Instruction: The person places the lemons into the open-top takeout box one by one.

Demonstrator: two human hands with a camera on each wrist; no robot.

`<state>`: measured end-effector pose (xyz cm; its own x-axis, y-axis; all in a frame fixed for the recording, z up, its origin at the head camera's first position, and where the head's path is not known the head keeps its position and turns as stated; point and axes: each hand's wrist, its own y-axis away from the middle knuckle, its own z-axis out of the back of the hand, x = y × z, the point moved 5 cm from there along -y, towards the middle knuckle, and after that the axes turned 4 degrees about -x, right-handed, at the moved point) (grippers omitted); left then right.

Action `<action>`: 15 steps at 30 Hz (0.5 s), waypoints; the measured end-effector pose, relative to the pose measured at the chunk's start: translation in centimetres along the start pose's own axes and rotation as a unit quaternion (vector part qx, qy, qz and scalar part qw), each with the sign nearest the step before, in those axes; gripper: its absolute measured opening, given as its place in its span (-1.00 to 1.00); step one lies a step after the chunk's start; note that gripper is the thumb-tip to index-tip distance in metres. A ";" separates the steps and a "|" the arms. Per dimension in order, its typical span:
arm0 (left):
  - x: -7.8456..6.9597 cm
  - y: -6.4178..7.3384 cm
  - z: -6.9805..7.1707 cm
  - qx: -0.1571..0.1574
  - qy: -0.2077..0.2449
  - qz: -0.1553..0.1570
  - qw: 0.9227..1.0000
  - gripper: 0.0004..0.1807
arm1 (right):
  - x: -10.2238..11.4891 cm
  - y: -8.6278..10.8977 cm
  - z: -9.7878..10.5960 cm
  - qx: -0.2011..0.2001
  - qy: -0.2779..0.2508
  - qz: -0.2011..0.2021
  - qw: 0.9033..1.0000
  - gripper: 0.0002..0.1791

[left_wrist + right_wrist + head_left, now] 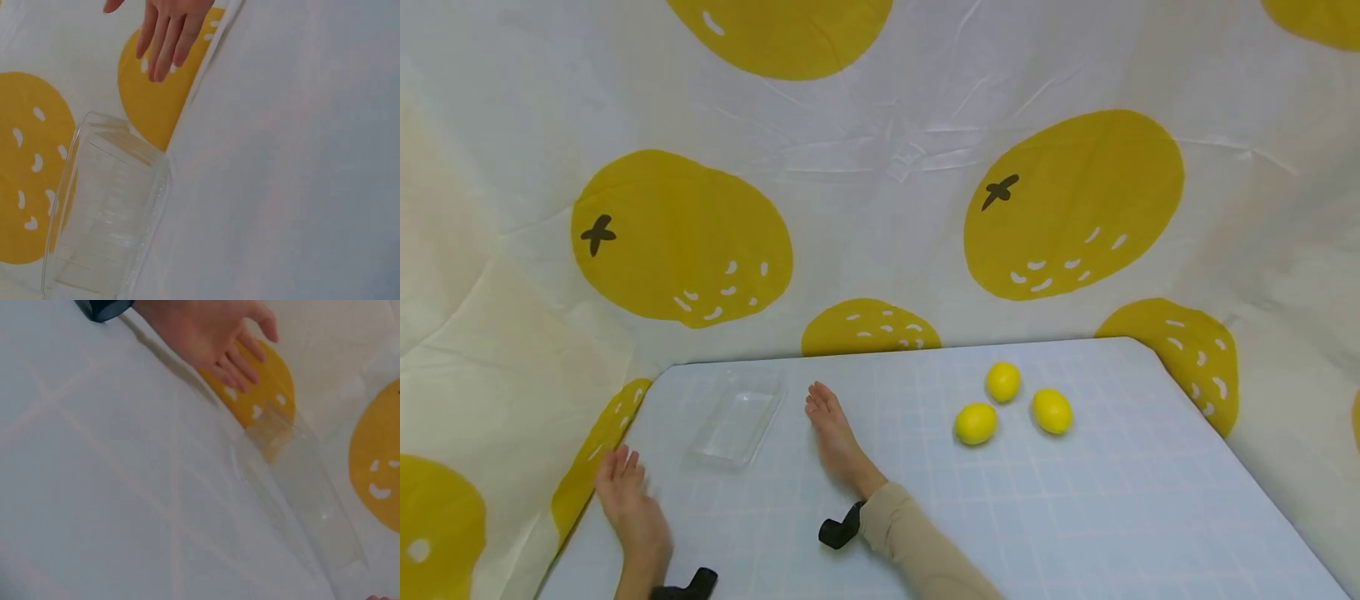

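A clear plastic container sits at the left of the table, between my two hands. To its near left my left hand has its fingers extended and touches nothing; the left wrist view shows the same hand apart from the container. On the other side my right hand, fingers straight, is held a short way from the container. The right wrist view also has that hand with nothing in it, and the see-through container beyond.
Three yellow lemons lie grouped right of centre: a back one, a front left one and a right one. The table has a pale checked cover. A fruit-print curtain stands behind its far edge.
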<state>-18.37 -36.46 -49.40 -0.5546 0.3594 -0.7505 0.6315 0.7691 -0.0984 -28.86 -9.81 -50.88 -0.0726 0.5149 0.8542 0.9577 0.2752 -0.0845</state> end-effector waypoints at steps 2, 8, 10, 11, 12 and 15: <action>0.6 -0.4 0.1 0.013 -0.020 0.042 0.999 -0.41 | -0.6 0.0 -0.3 -0.001 0.005 -0.009 1.000 -0.30; 2.3 -1.2 -0.2 0.061 -0.057 0.166 0.983 -0.27 | -2.7 0.3 -1.2 0.005 0.019 -0.044 0.999 -0.27; 2.6 -1.4 -0.2 0.072 -0.053 0.183 0.979 -0.28 | -3.3 0.5 -1.5 0.008 0.021 -0.058 0.998 -0.27; 2.7 -1.5 -0.3 0.081 -0.051 0.187 0.978 -0.30 | -3.6 0.6 -1.8 0.009 0.021 -0.061 0.998 -0.27; 2.9 -1.6 -0.4 0.088 -0.044 0.191 0.977 -0.32 | -3.8 0.7 -2.0 0.012 0.022 -0.063 0.998 -0.28; 3.2 -1.8 -0.6 0.118 -0.044 0.198 0.972 -0.40 | -4.4 1.1 -2.7 0.018 0.025 -0.075 0.997 -0.26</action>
<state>-21.62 -36.42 -51.19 -0.2012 0.5478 -0.8121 0.8986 0.4332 0.0696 -26.75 -14.01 -53.38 -0.1998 0.4248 0.8829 0.9260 0.3764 0.0285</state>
